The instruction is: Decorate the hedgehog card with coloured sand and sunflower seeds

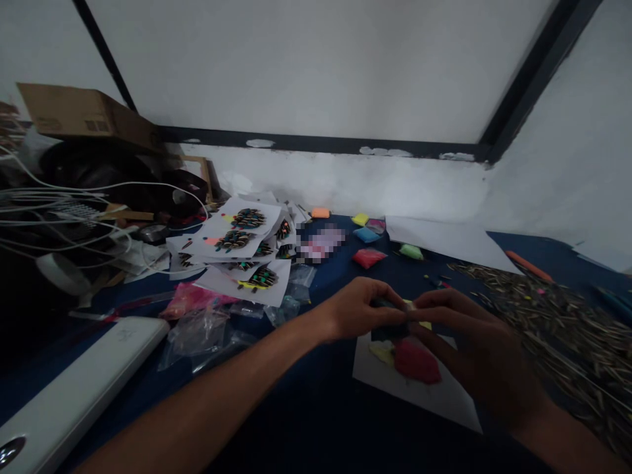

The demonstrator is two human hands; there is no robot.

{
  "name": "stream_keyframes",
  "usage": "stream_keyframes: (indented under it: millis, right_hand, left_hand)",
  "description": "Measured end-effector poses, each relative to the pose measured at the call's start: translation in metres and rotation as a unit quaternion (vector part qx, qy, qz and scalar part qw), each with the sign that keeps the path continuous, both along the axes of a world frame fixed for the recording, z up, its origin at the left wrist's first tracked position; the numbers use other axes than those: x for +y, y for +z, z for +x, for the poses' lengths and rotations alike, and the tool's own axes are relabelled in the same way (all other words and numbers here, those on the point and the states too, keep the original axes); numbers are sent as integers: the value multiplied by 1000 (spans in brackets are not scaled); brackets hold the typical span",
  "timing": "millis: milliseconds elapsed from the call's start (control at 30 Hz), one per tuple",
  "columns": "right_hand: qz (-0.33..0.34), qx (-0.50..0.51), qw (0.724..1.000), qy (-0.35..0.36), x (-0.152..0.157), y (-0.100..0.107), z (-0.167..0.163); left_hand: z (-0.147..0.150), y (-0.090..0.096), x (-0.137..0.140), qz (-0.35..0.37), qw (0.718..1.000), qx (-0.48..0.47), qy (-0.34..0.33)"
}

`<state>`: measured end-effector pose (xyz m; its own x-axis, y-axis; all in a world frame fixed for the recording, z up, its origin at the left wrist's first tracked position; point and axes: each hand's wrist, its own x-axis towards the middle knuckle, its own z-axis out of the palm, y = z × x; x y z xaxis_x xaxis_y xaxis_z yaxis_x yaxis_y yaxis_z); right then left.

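My left hand [358, 308] is closed, its thumb and fingers around a dark, soft-looking packet [390, 328]. My right hand [474, 349] meets it from the right, fingertips pinched at the packet's edge; the exact grip is partly hidden. Below both hands lies a sheet of white paper [444, 401]. On the paper sits a flattened red clay shape [417, 362] with a pale yellow clay piece [382, 352] at its left side. Something yellow [424, 324] shows behind the fingers.
Sunflower seeds [557, 329] spread over the right side. Several colourful packets, including a red packet [369, 257], lie behind. Paper sheets with seed-covered figures [247, 227] are stacked at left, near plastic bags [197, 336], a white device [83, 388], cables and a cardboard box [83, 112].
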<state>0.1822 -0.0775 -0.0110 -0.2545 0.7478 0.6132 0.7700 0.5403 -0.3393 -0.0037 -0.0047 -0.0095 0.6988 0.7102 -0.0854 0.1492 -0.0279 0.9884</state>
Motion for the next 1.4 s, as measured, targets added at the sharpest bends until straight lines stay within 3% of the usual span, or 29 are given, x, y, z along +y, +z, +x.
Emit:
stream_keyframes:
  millis: [233,400,567,667,833,1033,1233,1400]
  right_hand:
    - [69,-49,996,9,0,-3,1]
    - [71,-56,996,6,0,-5,-2]
    - [-7,43,998,-46,1,3,-1]
    - [-76,119,987,-79,3,8,1]
    - [-111,190,974,-46,2,11,-2]
    - [-188,180,965,-8,-1,14,-6]
    - [-158,169,972,-40,-1,5,-1]
    - [-294,272,916,-5,2,4,2]
  left_hand:
    - [4,2,-4,-76,996,-41,30]
    - [7,5,-8,-78,994,-42,59]
    - [5,9,-5,-64,995,-17,69]
    - [2,12,-1,-91,993,-25,76]
    - [-2,12,-2,-82,995,-38,47]
    - [-4,10,-3,-53,998,-22,1]
    - [-6,0,-1,-87,992,-45,-80]
    - [-3,-8,0,-73,989,-95,-87]
